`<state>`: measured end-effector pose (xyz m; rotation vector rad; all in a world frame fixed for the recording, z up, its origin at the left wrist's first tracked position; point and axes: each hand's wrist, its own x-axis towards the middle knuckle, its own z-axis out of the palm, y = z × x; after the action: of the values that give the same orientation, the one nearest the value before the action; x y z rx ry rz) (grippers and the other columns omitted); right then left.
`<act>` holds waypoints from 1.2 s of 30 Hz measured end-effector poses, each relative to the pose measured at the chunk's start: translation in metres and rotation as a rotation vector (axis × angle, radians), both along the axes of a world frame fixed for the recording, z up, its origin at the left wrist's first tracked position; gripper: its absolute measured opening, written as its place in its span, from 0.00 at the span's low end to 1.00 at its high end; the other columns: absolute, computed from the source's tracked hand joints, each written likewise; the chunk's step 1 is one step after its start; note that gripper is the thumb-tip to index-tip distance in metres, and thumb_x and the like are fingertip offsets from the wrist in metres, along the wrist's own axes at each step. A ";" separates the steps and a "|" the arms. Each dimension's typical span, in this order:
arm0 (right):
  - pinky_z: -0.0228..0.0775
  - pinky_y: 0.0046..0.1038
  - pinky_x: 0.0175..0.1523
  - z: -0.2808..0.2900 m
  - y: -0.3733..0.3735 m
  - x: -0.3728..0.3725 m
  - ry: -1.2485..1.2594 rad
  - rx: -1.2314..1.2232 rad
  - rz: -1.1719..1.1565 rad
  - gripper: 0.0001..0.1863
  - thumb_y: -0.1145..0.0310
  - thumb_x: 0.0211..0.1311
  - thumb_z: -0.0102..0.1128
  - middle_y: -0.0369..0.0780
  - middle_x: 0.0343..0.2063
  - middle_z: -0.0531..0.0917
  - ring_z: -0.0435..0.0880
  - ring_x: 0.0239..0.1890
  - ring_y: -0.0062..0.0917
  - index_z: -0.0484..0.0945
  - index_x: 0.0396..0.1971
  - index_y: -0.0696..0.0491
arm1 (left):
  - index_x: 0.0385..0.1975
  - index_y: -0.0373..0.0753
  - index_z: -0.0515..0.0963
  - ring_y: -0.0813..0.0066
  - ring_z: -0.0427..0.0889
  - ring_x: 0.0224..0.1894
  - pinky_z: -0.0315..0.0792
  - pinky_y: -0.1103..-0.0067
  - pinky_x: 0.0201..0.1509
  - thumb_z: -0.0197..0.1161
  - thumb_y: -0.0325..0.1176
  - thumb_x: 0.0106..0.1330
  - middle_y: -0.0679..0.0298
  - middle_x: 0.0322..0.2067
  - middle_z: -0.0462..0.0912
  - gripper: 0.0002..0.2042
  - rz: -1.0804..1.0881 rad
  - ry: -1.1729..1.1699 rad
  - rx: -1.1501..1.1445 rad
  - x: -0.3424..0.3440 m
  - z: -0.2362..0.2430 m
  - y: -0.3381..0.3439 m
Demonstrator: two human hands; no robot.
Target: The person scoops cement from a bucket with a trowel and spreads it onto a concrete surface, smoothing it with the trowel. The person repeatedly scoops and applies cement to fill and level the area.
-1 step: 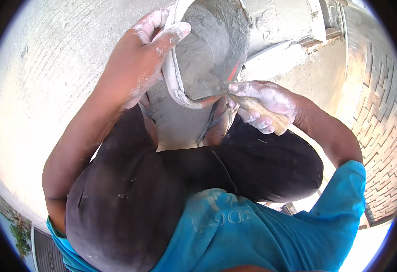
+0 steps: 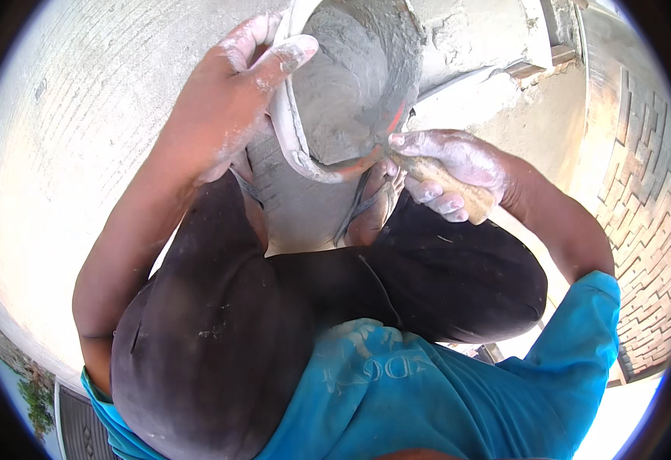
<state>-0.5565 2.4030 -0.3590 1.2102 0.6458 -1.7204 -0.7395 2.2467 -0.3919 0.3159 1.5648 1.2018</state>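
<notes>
In front of my feet a bucket [image 2: 295, 146] with a pale, mortar-crusted rim holds wet grey mortar [image 2: 343, 84]. My left hand [image 2: 251, 84], dusted white, grips the bucket's left rim, thumb on top and fingers behind it. Wrapped in my right hand [image 2: 458, 172] is the wooden handle of a trowel [image 2: 458, 190], at the bucket's near right edge. Its thin neck reaches the orange-stained rim, and I cannot make out the blade against the mortar.
A pale, grooved concrete surface [image 2: 105, 107] fills the left side. To the right are a mortar-smeared slab [image 2: 481, 38] and a wooden piece [image 2: 538, 65]. Farther right lies a brick-patterned surface [image 2: 642, 222]. My bare feet [image 2: 374, 215] stand close to the bucket.
My right hand and the trowel handle have shifted slightly right and up. My left hand and the bucket rim have moved slightly left.
</notes>
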 end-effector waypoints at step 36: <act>0.77 0.30 0.36 0.037 0.027 -0.053 0.306 0.578 1.077 0.25 0.51 0.67 0.47 0.43 0.27 0.79 0.81 0.22 0.30 0.69 0.52 0.56 | 0.48 0.36 0.71 0.82 0.77 0.28 0.75 0.84 0.25 0.57 0.39 0.66 0.65 0.32 0.75 0.16 0.125 -0.076 -0.006 -0.011 -0.013 -0.016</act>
<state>-0.6099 2.4304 -0.3224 0.6805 1.6863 -0.7914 -0.7502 2.2307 -0.4049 0.1683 1.5400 1.2906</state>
